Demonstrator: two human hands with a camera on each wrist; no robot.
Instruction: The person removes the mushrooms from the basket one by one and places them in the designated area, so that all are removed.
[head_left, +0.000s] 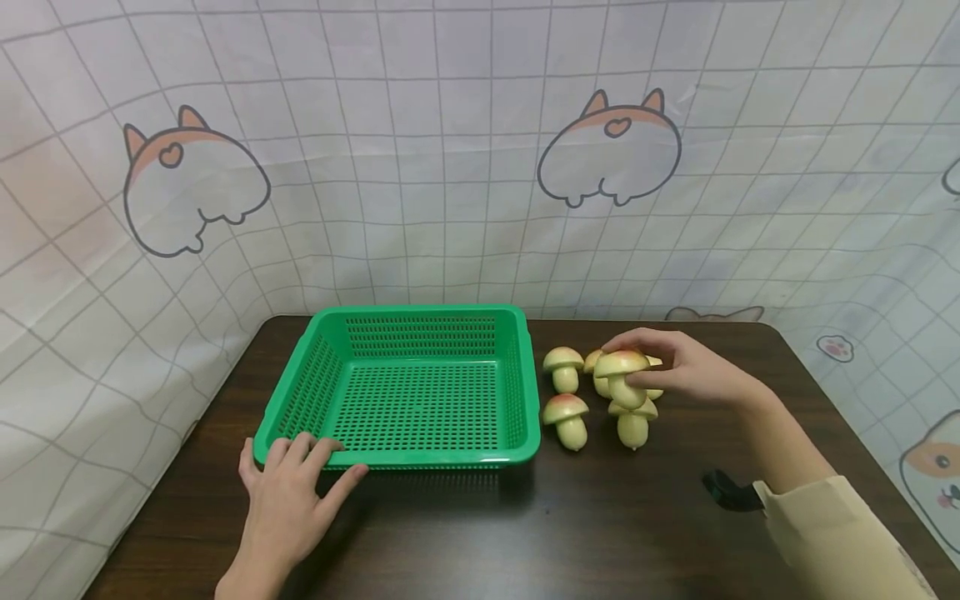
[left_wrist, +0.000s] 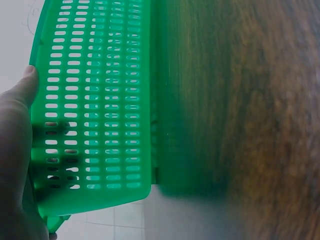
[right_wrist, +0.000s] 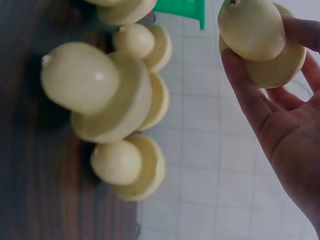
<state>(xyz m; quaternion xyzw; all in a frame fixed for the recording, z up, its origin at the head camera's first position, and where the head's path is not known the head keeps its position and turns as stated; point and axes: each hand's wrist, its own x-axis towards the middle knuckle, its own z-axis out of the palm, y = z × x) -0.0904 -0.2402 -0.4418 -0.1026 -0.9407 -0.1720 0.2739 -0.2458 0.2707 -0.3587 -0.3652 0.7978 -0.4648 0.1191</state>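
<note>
My right hand [head_left: 678, 367] pinches a toy mushroom [head_left: 621, 364] by its cap, thumb on one side and fingers on the other. The right wrist view shows that held mushroom [right_wrist: 255, 35] raised off the table, its pale rounded stem facing the camera. Below and behind it are more mushrooms, among them one with its stem toward me [head_left: 632, 429]. At the near left corner of a green plastic basket [head_left: 405, 457], my left hand [head_left: 288, 500] holds the rim, fingers bent over it and thumb along the outside. The basket's perforated wall [left_wrist: 95, 115] fills much of the left wrist view.
Two mushrooms lie between the basket and the right hand, one farther back [head_left: 564, 368] and one nearer [head_left: 567, 421]. Everything stands on a dark wooden table [head_left: 540, 533]. A grid-patterned curtain [head_left: 457, 167] hangs behind and at both sides.
</note>
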